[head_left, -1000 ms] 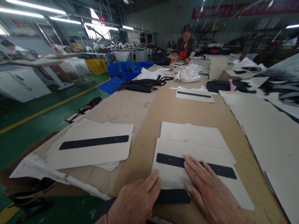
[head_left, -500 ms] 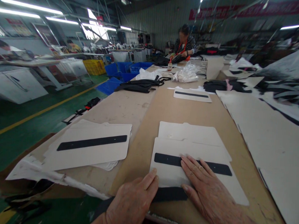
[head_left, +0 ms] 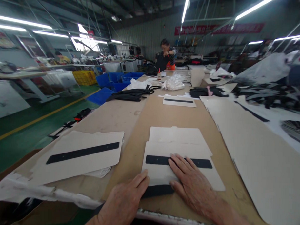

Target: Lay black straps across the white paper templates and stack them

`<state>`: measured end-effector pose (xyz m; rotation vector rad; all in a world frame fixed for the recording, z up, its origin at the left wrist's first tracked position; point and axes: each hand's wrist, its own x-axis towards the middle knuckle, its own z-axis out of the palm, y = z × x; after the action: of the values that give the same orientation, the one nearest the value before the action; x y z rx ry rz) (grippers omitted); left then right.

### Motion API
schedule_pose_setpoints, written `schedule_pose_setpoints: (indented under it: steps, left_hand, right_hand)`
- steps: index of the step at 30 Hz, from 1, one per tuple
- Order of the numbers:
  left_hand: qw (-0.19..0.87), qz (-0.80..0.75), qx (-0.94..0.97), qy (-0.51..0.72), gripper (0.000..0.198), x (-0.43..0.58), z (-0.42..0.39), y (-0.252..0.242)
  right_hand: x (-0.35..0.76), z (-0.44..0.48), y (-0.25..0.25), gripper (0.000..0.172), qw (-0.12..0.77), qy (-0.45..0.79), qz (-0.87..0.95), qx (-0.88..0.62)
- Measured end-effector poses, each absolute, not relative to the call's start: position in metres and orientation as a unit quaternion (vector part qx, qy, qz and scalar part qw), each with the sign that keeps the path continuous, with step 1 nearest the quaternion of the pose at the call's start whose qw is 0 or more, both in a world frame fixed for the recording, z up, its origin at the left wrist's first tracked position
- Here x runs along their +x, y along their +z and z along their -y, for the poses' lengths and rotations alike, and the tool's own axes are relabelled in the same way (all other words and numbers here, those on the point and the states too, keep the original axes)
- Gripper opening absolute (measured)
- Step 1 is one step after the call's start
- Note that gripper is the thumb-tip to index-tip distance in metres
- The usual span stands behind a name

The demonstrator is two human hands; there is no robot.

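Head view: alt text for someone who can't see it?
The right hand lies flat across the black strip of a white card; the left hand rests at its near left edge. Similar cards lie stacked to the left on the long table; a person works far off.

Tabletop [head_left: 174, 115] beyond cards [head_left: 163, 149] open; card stack [head_left: 89, 159] left, big sheet [head_left: 252, 145] right.

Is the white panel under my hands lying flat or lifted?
Flat. The white panel lies spread on the table, right hand palm-down across its black strip, left hand at its near corner.
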<state>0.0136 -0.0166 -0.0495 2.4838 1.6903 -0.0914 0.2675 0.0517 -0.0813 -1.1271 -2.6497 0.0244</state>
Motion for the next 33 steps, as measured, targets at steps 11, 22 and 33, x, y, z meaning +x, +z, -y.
schedule_pose_setpoints:
  steps: [11, 22, 33]
  left_hand:
    - [0.028, -0.572, 0.819, -0.022, 0.083, 0.006, 0.024, -0.024]
    - [0.063, -0.575, 0.812, -0.073, 0.078, 0.038, -0.032, -0.026]
    - [0.049, -0.580, 0.797, -0.162, 0.084, 0.038, -0.033, -0.037]
  right_hand:
    - [0.314, -0.039, -0.073, 0.048, 0.191, -0.061, 0.838, -0.507]
    - [0.341, -0.038, -0.080, 0.038, 0.147, -0.081, 0.839, -0.517]
    - [0.343, -0.043, -0.084, 0.040, 0.123, -0.069, 0.832, -0.537]
